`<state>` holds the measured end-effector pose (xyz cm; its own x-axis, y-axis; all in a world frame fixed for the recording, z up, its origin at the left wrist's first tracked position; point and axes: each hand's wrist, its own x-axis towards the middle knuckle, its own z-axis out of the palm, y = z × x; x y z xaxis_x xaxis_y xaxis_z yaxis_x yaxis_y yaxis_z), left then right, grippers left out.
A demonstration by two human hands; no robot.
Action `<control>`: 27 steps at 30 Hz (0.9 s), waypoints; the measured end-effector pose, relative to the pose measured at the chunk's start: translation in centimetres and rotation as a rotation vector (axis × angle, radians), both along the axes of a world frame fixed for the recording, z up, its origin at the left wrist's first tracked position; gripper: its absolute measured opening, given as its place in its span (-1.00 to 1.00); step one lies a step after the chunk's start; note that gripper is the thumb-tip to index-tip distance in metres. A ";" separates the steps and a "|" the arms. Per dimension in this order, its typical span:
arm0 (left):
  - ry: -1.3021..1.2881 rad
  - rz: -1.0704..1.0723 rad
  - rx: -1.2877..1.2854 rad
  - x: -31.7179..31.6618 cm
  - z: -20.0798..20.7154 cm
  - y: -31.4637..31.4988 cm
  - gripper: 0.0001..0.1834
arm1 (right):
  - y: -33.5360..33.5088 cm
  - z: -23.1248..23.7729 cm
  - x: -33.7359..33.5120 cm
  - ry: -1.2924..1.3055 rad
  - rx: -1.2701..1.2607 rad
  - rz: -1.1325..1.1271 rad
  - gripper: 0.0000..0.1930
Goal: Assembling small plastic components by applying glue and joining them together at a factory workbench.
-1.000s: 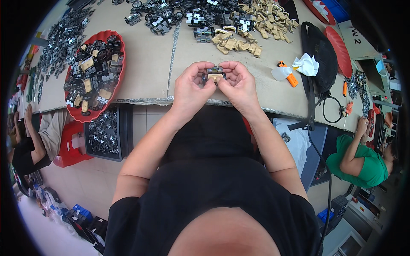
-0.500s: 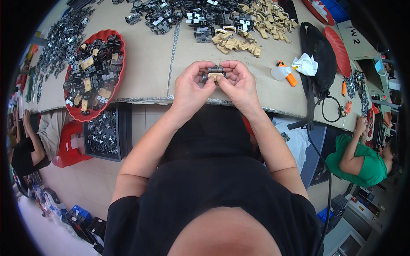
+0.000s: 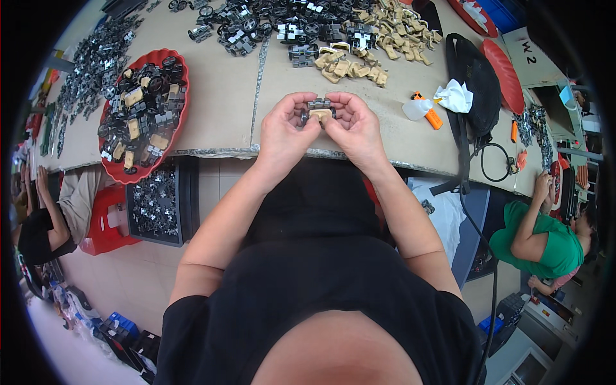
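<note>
Between both hands, just above the table's near edge, is a small toy car chassis (image 3: pixel 319 104) with dark wheels and a tan plastic piece (image 3: pixel 320 115) on its near side. My left hand (image 3: pixel 286 131) grips its left end, fingers curled behind and thumb on the tan piece. My right hand (image 3: pixel 351 128) holds the right end the same way, its thumb against the tan piece. The fingers partly cover the wheels. Beyond the hands lie a pile of tan pieces (image 3: pixel 350 69) and a heap of dark wheeled chassis (image 3: pixel 301 29).
A red scalloped tray (image 3: pixel 185 106) of assembled parts overhangs the table edge at left. Grey parts (image 3: pixel 96 61) are spread behind it. At right are a small white bottle (image 3: pixel 418 110), an orange tool (image 3: pixel 434 119), crumpled tissue (image 3: pixel 455 96) and a black bag (image 3: pixel 482 90). Co-workers sit at both sides.
The thumbs have shifted slightly on the tan piece, and both hands keep their hold on the chassis. The view has moved slightly.
</note>
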<state>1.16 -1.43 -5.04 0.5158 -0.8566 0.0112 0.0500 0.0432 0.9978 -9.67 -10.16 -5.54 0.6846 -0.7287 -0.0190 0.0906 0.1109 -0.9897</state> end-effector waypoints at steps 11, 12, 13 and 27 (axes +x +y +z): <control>-0.005 -0.041 0.035 0.1 0.4 0.2 -0.60 | -0.1 0.1 0.0 0.029 -0.033 0.007 -0.62; 0.000 -0.041 0.050 0.0 0.2 0.3 -0.60 | 0.1 -0.1 -0.1 0.044 -0.030 0.008 -0.62; 0.002 -0.040 0.058 0.1 0.1 0.2 -0.60 | 0.1 -0.2 -0.2 0.054 -0.035 0.010 -0.62; 0.361 -0.286 0.305 3.1 2.3 0.0 -0.56 | -0.6 1.4 -1.4 0.028 0.132 0.219 -0.66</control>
